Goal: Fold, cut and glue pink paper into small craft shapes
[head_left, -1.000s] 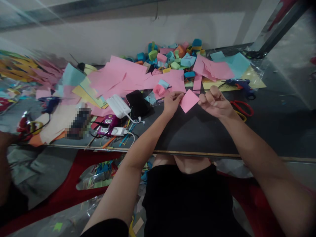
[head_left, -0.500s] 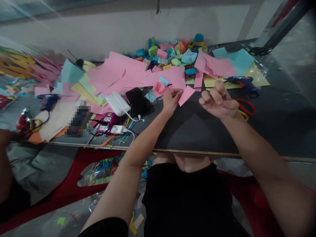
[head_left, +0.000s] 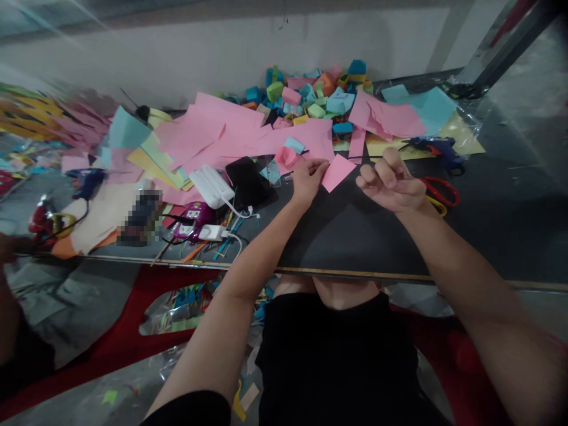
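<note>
My left hand (head_left: 309, 179) pinches the corner of a small pink paper piece (head_left: 339, 173) between thumb and fingers, just above the dark tabletop (head_left: 355, 236). To the right of the paper, my right hand (head_left: 391, 182) is raised with its fingers curled in; whether anything is inside them I cannot make out. Red-handled scissors (head_left: 445, 192) lie partly behind my right wrist. A rolled pink paper form (head_left: 286, 158) sits just beyond my left hand, with a light blue paper scrap (head_left: 294, 145) beside it.
Small folded coloured paper boxes (head_left: 310, 97) are heaped at the back. Pink sheets (head_left: 208, 133) cover the middle left. A blue glue gun (head_left: 439, 152) lies at right. A white power bank (head_left: 212, 187), black phone (head_left: 246, 182) and purple power strip (head_left: 193, 220) sit at left, near another person's arm (head_left: 9, 254).
The pink paper in my left hand has turned so more of its face shows, reaching slightly further right. My right hand has shifted very slightly left.
</note>
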The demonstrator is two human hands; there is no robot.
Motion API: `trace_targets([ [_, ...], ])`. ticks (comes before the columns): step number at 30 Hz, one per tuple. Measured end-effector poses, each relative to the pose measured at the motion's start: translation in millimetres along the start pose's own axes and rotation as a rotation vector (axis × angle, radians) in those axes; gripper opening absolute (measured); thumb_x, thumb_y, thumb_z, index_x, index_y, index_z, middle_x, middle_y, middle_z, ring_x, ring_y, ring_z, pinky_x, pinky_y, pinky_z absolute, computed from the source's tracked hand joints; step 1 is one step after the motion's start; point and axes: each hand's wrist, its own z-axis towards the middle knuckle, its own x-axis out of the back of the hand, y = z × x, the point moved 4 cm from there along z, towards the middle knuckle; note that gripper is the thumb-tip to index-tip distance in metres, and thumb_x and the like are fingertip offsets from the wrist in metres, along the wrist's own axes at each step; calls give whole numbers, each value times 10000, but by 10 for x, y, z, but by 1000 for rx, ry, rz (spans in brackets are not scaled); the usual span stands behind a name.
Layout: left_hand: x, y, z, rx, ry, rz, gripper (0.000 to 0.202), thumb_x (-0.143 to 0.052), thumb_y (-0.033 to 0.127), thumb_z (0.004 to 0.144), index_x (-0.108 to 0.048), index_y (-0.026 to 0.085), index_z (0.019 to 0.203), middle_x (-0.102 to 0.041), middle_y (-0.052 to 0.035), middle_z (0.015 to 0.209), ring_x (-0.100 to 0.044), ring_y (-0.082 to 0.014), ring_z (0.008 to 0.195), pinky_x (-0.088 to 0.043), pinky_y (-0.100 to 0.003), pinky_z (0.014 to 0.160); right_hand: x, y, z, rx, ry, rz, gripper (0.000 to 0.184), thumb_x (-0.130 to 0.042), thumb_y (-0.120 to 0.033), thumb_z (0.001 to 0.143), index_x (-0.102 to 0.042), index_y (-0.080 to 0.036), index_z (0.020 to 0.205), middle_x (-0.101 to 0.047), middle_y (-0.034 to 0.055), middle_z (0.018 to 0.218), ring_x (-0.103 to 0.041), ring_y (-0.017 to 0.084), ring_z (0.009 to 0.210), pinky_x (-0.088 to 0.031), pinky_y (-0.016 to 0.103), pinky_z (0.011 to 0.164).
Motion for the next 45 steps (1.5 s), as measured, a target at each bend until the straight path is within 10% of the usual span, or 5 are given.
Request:
trace_targets([
  [23, 70, 31, -14, -111, 90, 83, 34, -720, 227, 889, -734, 197, 880, -767, -29, 869, -703, -135, 805, -576, -280, 786, 43, 5, 90, -48, 59, -3, 503, -837, -325, 545, -378, -273, 745, -330, -60, 660, -392, 136, 603, -419, 338, 588],
  [35, -78, 92, -157, -371, -149, 823, 142, -653, 97, 866, -728, 192, 940, -776, -78, 904, -710, -208, 836, -531, -343, 796, 109, 390, 163, -130, 11, -317, 399, -741, -200, 620, -402, -263, 820, -680, -9, 966, -603, 158, 880, -482, 344, 828],
  [39, -124, 127, -155, -515, -179, 794, 153, -647, 110, 858, -743, 207, 929, -763, -86, 1086, -679, -234, 1071, -503, -404, 989, 217, 524, 181, -158, 37, -394, 396, -700, -190, 620, -370, -269, 826, -675, -6, 987, -630, 192, 955, -472, 428, 959],
  [45, -177, 108, -167, -507, -306, 762, 152, -607, 114, 838, -733, 199, 836, -762, -76, 904, -684, -216, 889, -514, -402, 886, 199, 547, 193, -135, -5, -354, 373, -650, -181, 613, -365, -272, 837, -642, -14, 975, -612, 198, 992, -462, 441, 1004],
])
